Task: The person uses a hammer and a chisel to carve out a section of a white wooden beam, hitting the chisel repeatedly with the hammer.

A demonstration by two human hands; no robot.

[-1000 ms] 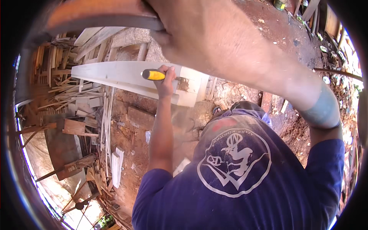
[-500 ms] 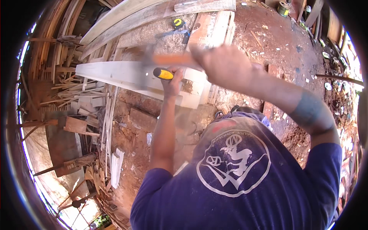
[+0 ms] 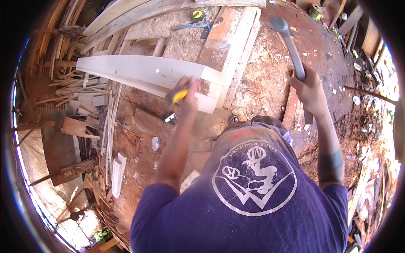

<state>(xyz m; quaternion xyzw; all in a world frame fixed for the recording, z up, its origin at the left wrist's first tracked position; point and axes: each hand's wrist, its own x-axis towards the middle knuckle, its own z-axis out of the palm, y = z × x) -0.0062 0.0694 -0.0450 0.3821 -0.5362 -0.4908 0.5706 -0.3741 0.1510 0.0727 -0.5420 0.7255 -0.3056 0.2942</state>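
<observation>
My left hand is closed around the yellow-and-black handle of a chisel, blurred by motion. It is at the near end of a long pale timber beam, beside a rough brown recess cut into the wood. The chisel's blade is hidden by the hand. Off to the right, well apart from the beam, my right hand grips a hammer by its handle. The grey hammer head points away from me, and the handle's dark lower end sticks out below the fist.
Beyond the beam a yellow-and-black tape measure lies near a try square on a sawdust-covered surface. Planks support the beam's near end. Scrap wood is piled at left. Wood chips dot the brown ground at right.
The hammer has swung from over the beam out to the right, its head now pointing away. The chisel handle has tipped lower, toward me. A small pale-and-dark piece now shows below the beam.
</observation>
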